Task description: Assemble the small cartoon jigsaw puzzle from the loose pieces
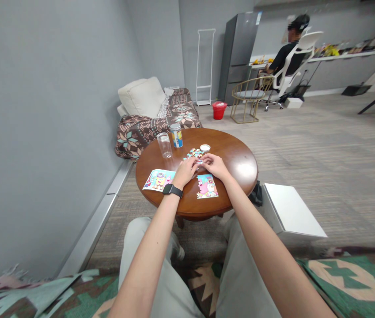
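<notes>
On a round wooden table (236,143), my left hand (186,170), with a dark watch on the wrist, and my right hand (214,164) nearly meet. Their fingers are bent around small jigsaw puzzle pieces (200,162), partly hidden by the fingertips. Just beyond lies a heap of loose pieces (194,153). Closer to me, between my forearms, is a joined section of puzzle (207,186) with pink and white cartoon figures. A printed cartoon picture sheet (159,179) lies left of my left hand, its right end covered by that hand.
Near the table's far left edge stand a clear glass (164,145) and a metal-topped can (176,136); a round lid (205,148) lies behind the heap. A white box (293,210) sits to the right. Farther off are a red bin (219,110), a chair (248,94) and a seated person (285,57).
</notes>
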A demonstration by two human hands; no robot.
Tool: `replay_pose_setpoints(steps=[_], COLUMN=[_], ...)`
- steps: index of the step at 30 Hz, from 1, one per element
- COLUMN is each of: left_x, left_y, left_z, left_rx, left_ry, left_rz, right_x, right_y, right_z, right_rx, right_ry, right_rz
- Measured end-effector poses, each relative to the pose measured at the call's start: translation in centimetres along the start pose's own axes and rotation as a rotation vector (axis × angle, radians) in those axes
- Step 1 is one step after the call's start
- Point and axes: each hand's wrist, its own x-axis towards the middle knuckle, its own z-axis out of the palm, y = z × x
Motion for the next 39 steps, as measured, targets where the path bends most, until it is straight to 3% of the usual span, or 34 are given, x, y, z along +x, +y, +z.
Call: replay_pose_setpoints(steps=[39], left_x=[-0.03], left_y=[0.20], left_z=[-0.11], left_rx=[-0.009], left_ry=[-0.003], left_rz=[-0.021], right_x=[-0.15], right_y=[-0.50], right_z=[-0.08], right_rx=[-0.029], right_ry=[-0.028], right_rz=[-0.010])
